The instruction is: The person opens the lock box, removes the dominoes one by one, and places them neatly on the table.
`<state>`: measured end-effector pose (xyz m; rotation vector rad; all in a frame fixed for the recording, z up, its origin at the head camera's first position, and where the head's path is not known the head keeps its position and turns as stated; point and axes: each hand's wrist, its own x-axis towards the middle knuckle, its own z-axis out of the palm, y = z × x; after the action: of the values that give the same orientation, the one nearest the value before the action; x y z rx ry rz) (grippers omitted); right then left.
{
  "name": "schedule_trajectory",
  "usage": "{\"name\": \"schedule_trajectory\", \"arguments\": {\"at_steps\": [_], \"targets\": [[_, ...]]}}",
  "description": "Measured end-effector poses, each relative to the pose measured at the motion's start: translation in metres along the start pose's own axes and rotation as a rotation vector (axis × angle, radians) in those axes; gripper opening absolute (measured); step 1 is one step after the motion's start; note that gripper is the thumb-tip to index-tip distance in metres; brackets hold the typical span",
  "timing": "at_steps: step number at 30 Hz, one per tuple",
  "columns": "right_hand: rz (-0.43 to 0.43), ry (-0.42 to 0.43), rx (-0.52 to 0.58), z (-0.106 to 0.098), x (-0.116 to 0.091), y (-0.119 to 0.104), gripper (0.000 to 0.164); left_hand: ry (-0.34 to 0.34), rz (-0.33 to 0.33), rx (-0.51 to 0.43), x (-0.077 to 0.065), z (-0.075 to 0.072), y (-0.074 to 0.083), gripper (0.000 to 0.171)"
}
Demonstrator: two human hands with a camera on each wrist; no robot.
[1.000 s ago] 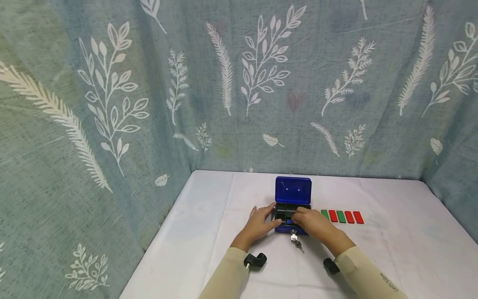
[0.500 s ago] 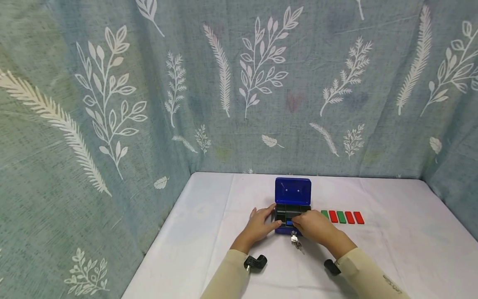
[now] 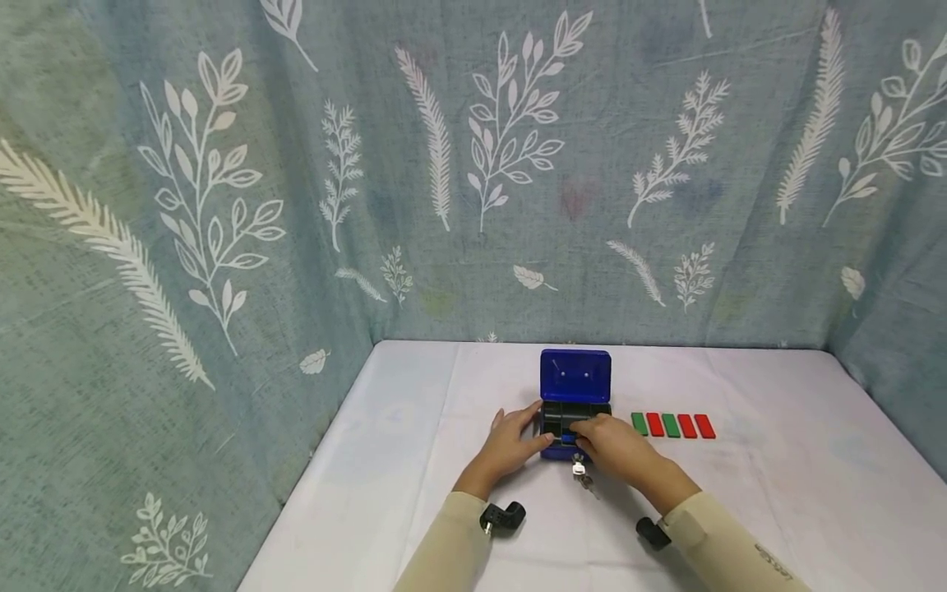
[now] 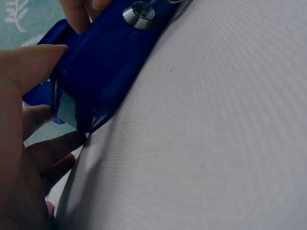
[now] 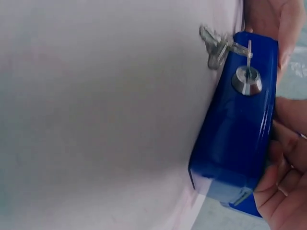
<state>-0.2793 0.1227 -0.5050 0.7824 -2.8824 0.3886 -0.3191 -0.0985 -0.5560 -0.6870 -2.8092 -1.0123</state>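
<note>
A blue cash box point(image 3: 556, 454) stands open with its lid point(image 3: 575, 376) raised and a black divided tray point(image 3: 584, 409) inside. A small blue piece point(image 3: 568, 438) lies in a front compartment. My left hand point(image 3: 510, 440) holds the box's left side, thumb at the front rim and fingers along the side wall. Reaching over the front right, my right hand point(image 3: 617, 448) has its bent fingers down at the tray by the blue piece; I cannot tell whether they pinch anything. In the right wrist view, a key sits in the silver lock point(image 5: 247, 80), with more keys point(image 5: 216, 48) hanging from it.
Right of the box, a row of several green and red tiles point(image 3: 672, 425) lies on the white tablecloth point(image 3: 414, 460). A patterned curtain point(image 3: 444, 164) hangs behind the table and along both sides. Black wrist devices point(image 3: 503, 516) sit under both sleeves.
My right hand has shifted slightly left and further over the tray, and its fingertips now show above the blue piece. The left hand stays on the box. The head view has drifted slightly.
</note>
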Motion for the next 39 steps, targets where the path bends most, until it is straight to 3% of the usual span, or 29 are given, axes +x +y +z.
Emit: {"name": "schedule_trajectory", "arguments": {"at_steps": [4,10,17,27,39], "targets": [[0.065,0.006,0.078,0.0000,-0.0010,-0.0040,0.020,-0.011,-0.018,-0.005,-0.0013,0.0016,-0.0006,0.071],[0.089,0.075,0.135,-0.0012,-0.0020,-0.0030,0.018,-0.029,-0.034,0.007,-0.0003,0.0039,-0.0022,0.073],[0.115,0.033,0.146,-0.0028,-0.0020,-0.0015,0.022,-0.031,-0.024,0.007,0.0014,0.0014,-0.0014,0.073],[0.095,-0.048,0.082,-0.0057,0.0015,-0.0026,0.025,-0.023,-0.019,0.008,0.0019,0.0004,-0.0011,0.073],[-0.031,0.034,-0.126,0.0002,-0.0041,-0.0030,0.016,-0.018,-0.013,0.004,0.0001,0.0001,-0.0016,0.073]]}}
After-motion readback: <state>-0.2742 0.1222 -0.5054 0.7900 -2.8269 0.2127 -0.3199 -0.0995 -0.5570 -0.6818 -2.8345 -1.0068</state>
